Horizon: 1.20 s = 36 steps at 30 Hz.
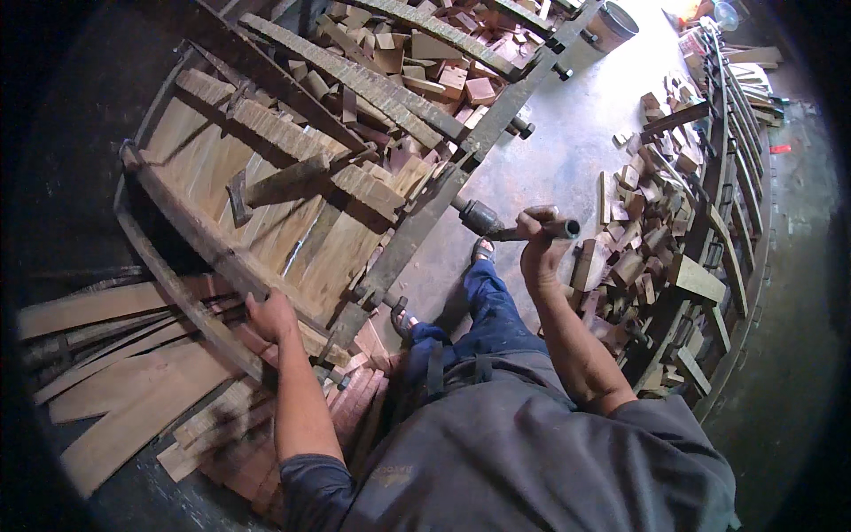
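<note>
Right hand had its fingers wrapped closed around one dark tubular tool, its thick end beside the metal beam. Left hand lay on a curved bar; its fingers were mostly hidden, so their spread could not be told. Counted: one hammer on the boards, one bucket, two sandalled feet; wood offcuts too many to count.

beyond right hand: open floor | its right: blocks | its left: tool, rail | beyond left hand: hammer
</note>
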### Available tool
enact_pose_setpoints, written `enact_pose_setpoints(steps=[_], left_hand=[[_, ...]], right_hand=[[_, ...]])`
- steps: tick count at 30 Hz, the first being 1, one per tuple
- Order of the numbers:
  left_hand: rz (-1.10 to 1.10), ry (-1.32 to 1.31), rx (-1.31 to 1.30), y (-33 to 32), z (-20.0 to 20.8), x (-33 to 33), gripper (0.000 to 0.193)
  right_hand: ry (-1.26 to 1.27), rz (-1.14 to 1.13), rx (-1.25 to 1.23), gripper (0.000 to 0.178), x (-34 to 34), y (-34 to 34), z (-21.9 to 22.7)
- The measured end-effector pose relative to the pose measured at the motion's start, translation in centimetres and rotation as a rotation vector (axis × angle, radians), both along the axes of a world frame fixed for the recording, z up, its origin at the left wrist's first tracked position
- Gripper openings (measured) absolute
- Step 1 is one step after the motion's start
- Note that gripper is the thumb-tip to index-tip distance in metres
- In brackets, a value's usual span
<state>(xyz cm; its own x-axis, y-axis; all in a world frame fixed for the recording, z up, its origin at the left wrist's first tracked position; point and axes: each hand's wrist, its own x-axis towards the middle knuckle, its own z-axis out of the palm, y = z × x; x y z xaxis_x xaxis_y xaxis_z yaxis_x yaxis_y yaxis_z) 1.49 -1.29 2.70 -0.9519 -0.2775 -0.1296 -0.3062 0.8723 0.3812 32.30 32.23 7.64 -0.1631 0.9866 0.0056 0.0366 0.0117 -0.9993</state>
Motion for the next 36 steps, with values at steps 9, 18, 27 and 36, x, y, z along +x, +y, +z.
enact_pose_setpoints(steps=[9, 18, 27, 36], left_hand=[[0.033, -0.039, 0.006, 1.5, 1.1, 0.4, 0.062], [0.033, -0.054, 0.060, 2.5, 2.1, 0.7, 0.061], [0.025, 0.044, 0.046, -0.2, -2.2, -0.3, 0.060], [0.035, -0.004, -0.008, 1.3, 0.4, 0.3, 0.058]], right_hand=[[-0.056, 0.254, 0.093, 0.013, 1.4, -4.7, -1.0], [0.266, 0.151, -0.221, 0.017, 3.1, 7.0, -2.3], [0.277, 0.127, -0.398, 0.021, 3.8, 5.4, -1.9], [0.252, 0.236, -0.259, 0.018, 3.5, 5.2, -1.7]])
